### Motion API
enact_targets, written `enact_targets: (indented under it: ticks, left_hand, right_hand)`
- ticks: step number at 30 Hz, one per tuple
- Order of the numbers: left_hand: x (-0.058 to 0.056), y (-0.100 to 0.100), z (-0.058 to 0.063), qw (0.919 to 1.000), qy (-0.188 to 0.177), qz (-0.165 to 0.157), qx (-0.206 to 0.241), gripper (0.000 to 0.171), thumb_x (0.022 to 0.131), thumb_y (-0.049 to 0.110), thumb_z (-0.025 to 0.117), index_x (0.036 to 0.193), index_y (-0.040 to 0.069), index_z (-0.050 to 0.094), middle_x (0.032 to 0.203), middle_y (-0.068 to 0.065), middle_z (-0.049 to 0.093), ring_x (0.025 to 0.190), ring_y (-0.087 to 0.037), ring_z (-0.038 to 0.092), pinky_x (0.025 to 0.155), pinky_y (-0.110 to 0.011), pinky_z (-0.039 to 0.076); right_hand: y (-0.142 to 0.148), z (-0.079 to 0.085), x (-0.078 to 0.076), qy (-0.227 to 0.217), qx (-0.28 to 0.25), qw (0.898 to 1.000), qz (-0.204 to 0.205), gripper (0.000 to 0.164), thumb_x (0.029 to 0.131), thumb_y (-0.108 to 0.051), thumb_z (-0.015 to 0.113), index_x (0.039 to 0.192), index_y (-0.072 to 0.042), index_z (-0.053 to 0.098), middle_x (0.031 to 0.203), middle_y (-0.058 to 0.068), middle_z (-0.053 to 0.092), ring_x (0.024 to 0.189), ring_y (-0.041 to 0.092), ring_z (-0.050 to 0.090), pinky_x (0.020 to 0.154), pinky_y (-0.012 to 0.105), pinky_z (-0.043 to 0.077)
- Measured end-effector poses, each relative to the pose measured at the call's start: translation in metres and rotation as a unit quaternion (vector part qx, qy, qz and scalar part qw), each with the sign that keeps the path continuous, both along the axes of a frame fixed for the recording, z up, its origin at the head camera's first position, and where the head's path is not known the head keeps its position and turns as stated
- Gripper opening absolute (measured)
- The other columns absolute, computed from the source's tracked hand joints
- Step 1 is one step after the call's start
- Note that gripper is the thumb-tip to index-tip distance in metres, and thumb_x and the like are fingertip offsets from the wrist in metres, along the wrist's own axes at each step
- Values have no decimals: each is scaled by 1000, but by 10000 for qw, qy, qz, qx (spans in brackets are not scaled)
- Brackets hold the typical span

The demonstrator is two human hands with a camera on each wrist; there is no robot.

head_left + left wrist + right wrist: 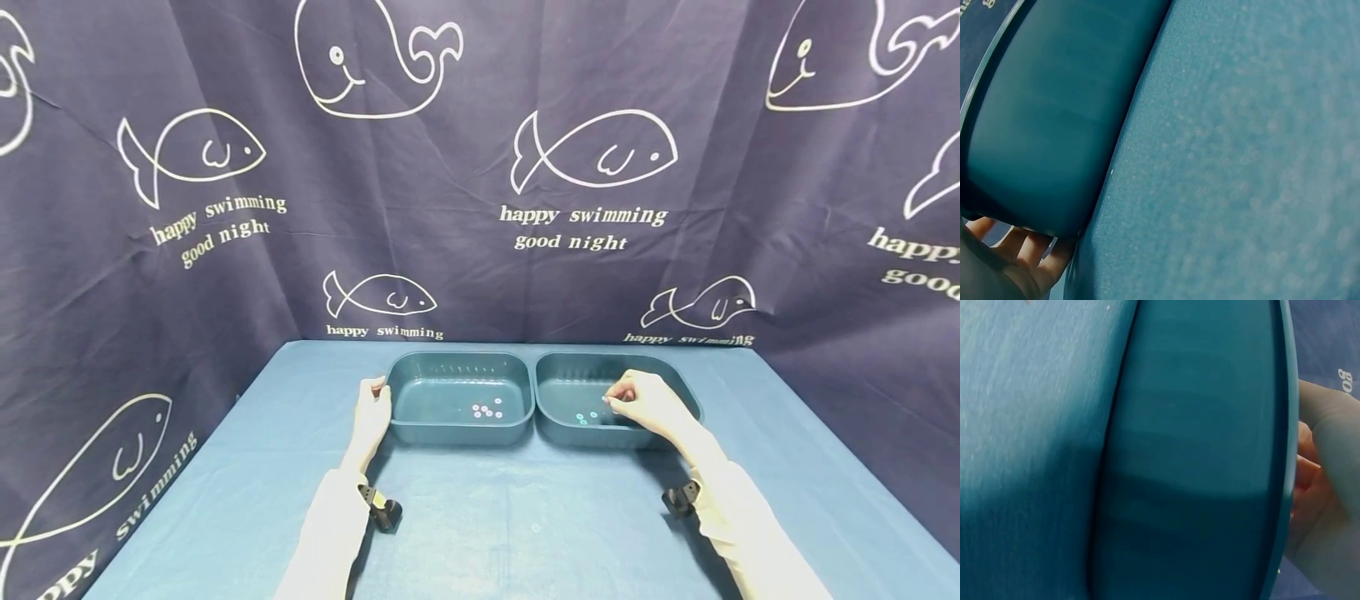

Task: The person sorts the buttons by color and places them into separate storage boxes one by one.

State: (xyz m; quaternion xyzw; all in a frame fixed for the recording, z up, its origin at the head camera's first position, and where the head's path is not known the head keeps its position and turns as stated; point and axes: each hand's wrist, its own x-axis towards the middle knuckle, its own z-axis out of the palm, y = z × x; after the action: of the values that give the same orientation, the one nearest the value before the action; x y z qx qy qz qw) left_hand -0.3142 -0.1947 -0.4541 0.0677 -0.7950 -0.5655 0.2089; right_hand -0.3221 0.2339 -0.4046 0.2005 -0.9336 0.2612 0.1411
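Note:
Two dark teal bins stand side by side. Several small pinkish button-like discs (487, 410) lie on the floor of the left bin (438, 427). A few small turquoise button-like discs (583, 418) lie in the right bin (555, 423). My right hand (651, 402) is over the right bin's inside, its thumb and fingertips pinching a tiny pale disc (606, 399). In the right wrist view the bin's wall hides those fingertips. At the left bin's outer left end, my left hand (372, 410) rests with its fingers (1034, 249) against the wall.
A light blue cloth (480, 517) covers the table under both bins. Behind and at the sides hangs a dark blue curtain (465, 167) with white fish and whale drawings. Each wrist wears a small black camera (386, 514).

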Motion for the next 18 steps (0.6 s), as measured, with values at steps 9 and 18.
enact_targets:
  ticks: [9,18]
  left_hand:
    - [-1,0,1,9999,78,92,-39,25,95,7,41,118,-4,44,118,-28,53,117,-43,49,101,-53,36]
    - [-1,0,0,9999,101,83,-44,26,95,6,40,118,-5,43,119,-29,52,115,-42,49,101,-52,36]
  right_hand:
    - [4,-4,-7,6,108,9999,-83,4,78,-18,71,78,-13,73,65,-7,54,60,5,45,53,24,37]
    - [7,-8,-13,-45,98,9999,-133,6,78,-19,71,80,-13,73,65,-6,56,61,5,46,53,25,37]
